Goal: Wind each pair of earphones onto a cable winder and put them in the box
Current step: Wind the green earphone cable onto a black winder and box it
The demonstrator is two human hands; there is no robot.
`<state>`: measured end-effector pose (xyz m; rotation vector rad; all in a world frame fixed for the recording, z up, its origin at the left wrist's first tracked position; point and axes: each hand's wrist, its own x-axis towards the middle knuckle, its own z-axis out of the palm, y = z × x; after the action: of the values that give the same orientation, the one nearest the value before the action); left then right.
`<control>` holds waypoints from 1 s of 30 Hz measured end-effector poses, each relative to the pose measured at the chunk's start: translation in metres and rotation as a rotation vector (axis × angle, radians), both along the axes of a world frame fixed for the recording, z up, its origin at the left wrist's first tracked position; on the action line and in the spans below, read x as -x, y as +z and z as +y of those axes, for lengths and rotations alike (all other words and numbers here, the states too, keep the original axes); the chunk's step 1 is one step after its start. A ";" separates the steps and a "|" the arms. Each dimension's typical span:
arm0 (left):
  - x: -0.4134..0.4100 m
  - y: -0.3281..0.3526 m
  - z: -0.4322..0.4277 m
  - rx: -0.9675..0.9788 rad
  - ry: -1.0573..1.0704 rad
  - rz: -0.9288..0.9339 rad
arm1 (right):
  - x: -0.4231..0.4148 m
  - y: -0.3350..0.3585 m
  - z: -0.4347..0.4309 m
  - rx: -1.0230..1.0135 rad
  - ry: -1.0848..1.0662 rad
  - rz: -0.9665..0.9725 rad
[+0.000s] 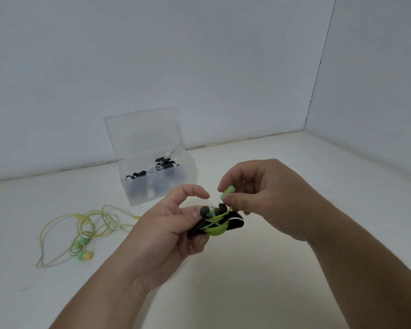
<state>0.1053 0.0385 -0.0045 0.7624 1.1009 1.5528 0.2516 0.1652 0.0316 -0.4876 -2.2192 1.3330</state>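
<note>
Box (162,184) near wall (199,67); left hand (166,230) grips winder (234,222), right hand (267,200) earbud (226,193).

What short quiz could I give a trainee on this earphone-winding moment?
1. True or false: the lid of the clear box is shut.
2. What does the right hand pinch? A) a green earbud B) the lid C) nothing
3. Which hand grips the black cable winder?
Key: 1 false, it stands open. 2 A. 3 the left hand.
</note>
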 end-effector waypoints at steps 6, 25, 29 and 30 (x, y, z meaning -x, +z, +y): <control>-0.007 -0.003 0.002 0.029 0.061 -0.066 | 0.000 0.003 -0.003 -0.100 -0.050 -0.057; -0.008 -0.003 -0.001 -0.075 0.006 0.357 | 0.002 -0.001 -0.007 0.068 -0.089 -0.035; -0.008 -0.005 0.000 -0.026 0.080 0.589 | 0.007 -0.004 -0.013 -0.008 -0.126 -0.086; -0.010 -0.005 0.000 -0.017 0.112 0.631 | 0.009 -0.005 -0.014 -0.031 -0.140 -0.091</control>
<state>0.1155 0.0385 -0.0097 1.2705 1.6055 1.4474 0.2431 0.1507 0.0263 -0.6914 -2.2304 1.2241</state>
